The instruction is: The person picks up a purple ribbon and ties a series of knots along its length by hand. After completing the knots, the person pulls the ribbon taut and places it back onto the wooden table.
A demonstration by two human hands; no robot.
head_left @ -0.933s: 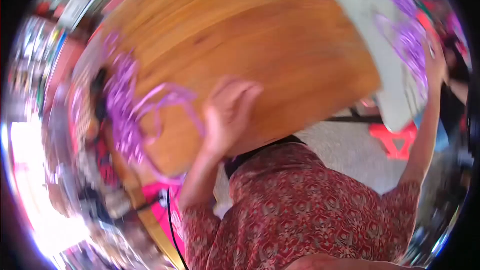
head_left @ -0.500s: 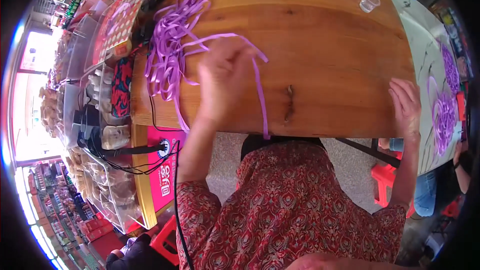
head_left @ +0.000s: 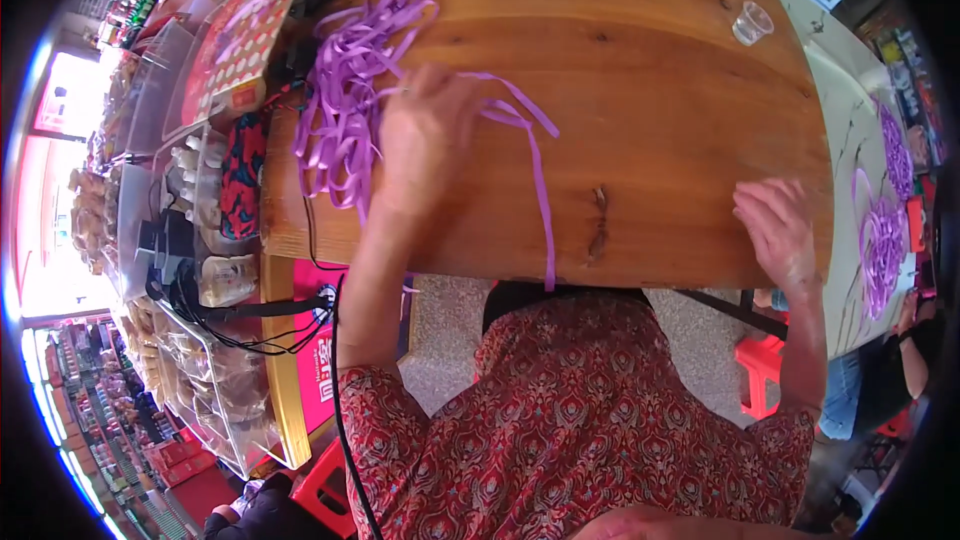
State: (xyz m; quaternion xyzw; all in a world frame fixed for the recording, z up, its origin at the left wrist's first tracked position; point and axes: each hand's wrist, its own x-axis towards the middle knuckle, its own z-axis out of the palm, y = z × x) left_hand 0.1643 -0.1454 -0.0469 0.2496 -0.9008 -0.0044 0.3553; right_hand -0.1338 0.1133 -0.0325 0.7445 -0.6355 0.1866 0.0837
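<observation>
A loose heap of purple ribbon (head_left: 345,100) lies at the left of the wooden table (head_left: 680,120). My left hand (head_left: 425,135) is over the right side of this heap, palm down and fingers bent. Its fingertips are blurred and partly hidden, so a grip on the ribbon cannot be made out. From beyond that hand a ribbon strand (head_left: 541,180) runs right, then toward me to the table's near edge; a short end lies beside it. Near the right edge, my right hand (head_left: 776,225) rests on the wood, fingers loosely extended, with nothing visible in it.
A small clear cup (head_left: 752,24) stands at the far right. Along the left edge are black cables (head_left: 185,285), a dark patterned cloth (head_left: 243,175) and clear bins. More purple ribbon (head_left: 883,245) lies on a pale table (head_left: 848,315) at the right, near another person's arm.
My left hand has moved left, nearer the ribbon heap. My right hand has slid a little left and toward me from the table's right edge. The view has shifted slightly.
</observation>
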